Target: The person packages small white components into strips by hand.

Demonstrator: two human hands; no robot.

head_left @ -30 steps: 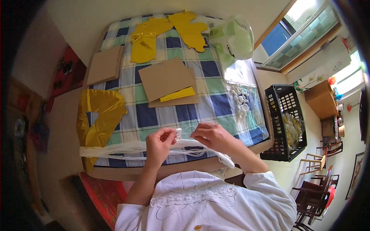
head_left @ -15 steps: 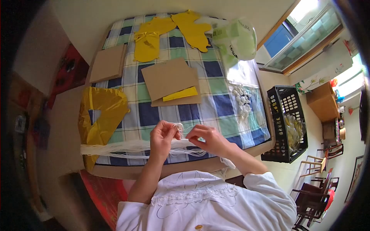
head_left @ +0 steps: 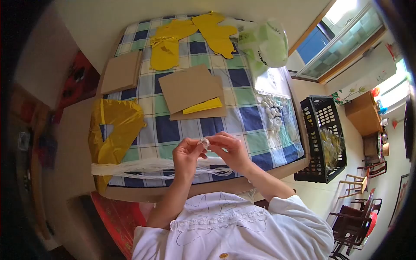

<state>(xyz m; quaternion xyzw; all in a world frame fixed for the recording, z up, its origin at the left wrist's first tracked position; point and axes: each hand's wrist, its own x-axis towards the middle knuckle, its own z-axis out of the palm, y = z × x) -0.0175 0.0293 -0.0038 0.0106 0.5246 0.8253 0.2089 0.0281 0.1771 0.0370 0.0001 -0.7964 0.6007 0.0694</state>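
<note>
A small coil of white string (head_left: 204, 143) is pinched between my two hands above the near edge of the table. My left hand (head_left: 187, 155) grips it with thumb and forefinger. My right hand (head_left: 229, 151) meets it from the other side, fingers bent and closed at the coil; the exact strand in them is too fine to make out. Below both wrists, a long bundle of white strings (head_left: 138, 168) stretches across the near edge. A gold foil balloon (head_left: 123, 141), flat, lies left of my left hand, partly under the strings.
Cardboard sheets (head_left: 186, 89) with a yellow strip (head_left: 203, 105) lie mid-table. Flat gold foil balloons (head_left: 214, 37), a green-white plastic bag (head_left: 264, 43) and small white string coils (head_left: 272, 113) lie farther back and right. A black crate (head_left: 312, 160) stands beyond the right edge.
My right hand has moved up and left to meet the coil. My left hand has shifted slightly right, and the loose strand between the hands no longer shows.
</note>
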